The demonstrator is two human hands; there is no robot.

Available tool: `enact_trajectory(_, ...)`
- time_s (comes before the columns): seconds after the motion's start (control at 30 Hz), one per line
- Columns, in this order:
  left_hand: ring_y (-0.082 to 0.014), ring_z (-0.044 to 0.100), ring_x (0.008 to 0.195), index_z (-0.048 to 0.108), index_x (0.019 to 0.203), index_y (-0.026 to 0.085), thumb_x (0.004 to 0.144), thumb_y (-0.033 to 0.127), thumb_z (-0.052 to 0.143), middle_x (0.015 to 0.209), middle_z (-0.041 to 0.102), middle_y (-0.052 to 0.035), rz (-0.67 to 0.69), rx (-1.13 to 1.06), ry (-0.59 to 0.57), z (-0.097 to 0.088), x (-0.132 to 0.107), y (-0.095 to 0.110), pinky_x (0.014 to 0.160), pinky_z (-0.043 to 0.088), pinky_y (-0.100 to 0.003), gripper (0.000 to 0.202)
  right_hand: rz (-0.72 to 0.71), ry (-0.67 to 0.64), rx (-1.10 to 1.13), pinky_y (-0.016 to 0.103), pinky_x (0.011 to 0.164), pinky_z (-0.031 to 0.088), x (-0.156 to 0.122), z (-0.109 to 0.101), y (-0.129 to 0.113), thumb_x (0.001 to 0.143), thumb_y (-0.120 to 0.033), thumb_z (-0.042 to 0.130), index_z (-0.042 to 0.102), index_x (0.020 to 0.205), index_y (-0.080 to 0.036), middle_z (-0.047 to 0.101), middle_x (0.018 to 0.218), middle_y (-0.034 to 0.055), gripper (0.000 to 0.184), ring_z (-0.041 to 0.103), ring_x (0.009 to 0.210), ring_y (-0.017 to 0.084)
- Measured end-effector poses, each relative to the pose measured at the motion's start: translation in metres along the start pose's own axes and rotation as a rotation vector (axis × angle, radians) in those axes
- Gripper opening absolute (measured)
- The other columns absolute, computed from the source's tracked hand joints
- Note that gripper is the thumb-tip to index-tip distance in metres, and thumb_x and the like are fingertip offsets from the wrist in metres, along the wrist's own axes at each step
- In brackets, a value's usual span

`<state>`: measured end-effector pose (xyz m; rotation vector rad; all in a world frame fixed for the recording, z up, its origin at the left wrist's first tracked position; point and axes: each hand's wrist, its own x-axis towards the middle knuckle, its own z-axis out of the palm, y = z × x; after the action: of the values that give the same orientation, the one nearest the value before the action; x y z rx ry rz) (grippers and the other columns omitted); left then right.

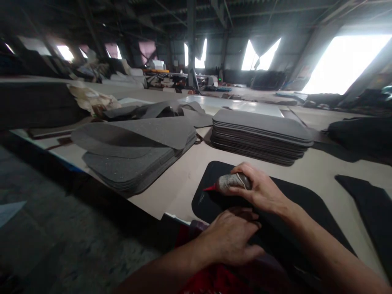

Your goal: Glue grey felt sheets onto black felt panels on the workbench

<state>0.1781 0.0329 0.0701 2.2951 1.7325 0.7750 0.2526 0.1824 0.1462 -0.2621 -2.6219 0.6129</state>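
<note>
My right hand (257, 190) is wrapped round a squeeze bottle (228, 183) with a stained, pale body and a red pointed nozzle. The bottle is tipped on its side, its nozzle pointing left just over a dark mat piece (294, 194) with rounded corners. Faint whitish marks show on the mat near the nozzle tip. Lower down, my left hand (234, 230) lies on the mat's near part with its fingers stretched out and holds nothing. The fingertips of the left hand are partly in shadow.
Behind the mat stands a neat stack of grey pieces (260, 136). To the left, another stack (131, 167) carries loose curled sheets on top. Dark cut pieces (372, 212) lie at the right. The table's near edge runs along the left, above the floor (76, 241).
</note>
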Motion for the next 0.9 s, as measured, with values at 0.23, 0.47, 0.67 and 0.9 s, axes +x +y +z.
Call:
enact_trajectory(0.23, -0.0272, 0.050, 0.135, 0.061, 0.129, 0.017, 0.093, 0.051, 0.059, 0.139, 0.060, -0.0090, -0.007, -0.034, -0.021, 0.001, -0.002, -0.002, 0.117, 0.036, -0.042, 0.050, -0.007, 0.100, -0.133, 0.038, 0.082, 0.046, 0.022, 0.002, 0.025, 0.085, -0.034, 0.070, 0.058, 0.106, -0.024, 0.061, 0.103, 0.0054, 0.026, 0.059, 0.096, 0.026)
enact_trajectory(0.47, -0.0259, 0.048, 0.137, 0.060, 0.129, 0.016, 0.091, 0.049, 0.062, 0.142, 0.058, -0.0087, 0.002, -0.059, -0.005, 0.002, -0.001, -0.003, 0.122, 0.029, -0.041, 0.050, -0.015, 0.136, -0.274, 0.039, 0.084, 0.046, 0.039, 0.001, 0.039, 0.084, -0.029, 0.069, 0.057, 0.106, -0.022, 0.060, 0.105, 0.0066, 0.026, 0.056, 0.099, 0.027)
enact_trajectory(0.67, -0.0258, 0.046, 0.139, 0.059, 0.132, 0.016, 0.092, 0.049, 0.061, 0.142, 0.058, -0.0088, -0.003, -0.079, -0.001, 0.005, -0.001, -0.005, 0.122, 0.030, -0.041, 0.052, 0.048, 0.164, -0.333, 0.039, 0.084, 0.045, 0.050, 0.001, 0.051, 0.082, -0.030, 0.070, 0.058, 0.103, -0.022, 0.060, 0.104, 0.0066, 0.025, 0.057, 0.098, 0.027)
enact_trajectory(0.9, -0.0251, 0.043, 0.142, 0.057, 0.134, 0.019, 0.091, 0.051, 0.062, 0.145, 0.056, -0.0086, -0.015, -0.091, -0.012, 0.006, -0.002, -0.006, 0.123, 0.029, -0.043, 0.053, 0.072, 0.143, -0.364, 0.037, 0.083, 0.044, 0.051, -0.010, 0.056, 0.083, -0.031, 0.069, 0.058, 0.102, -0.022, 0.062, 0.103, 0.0063, 0.023, 0.057, 0.099, 0.026)
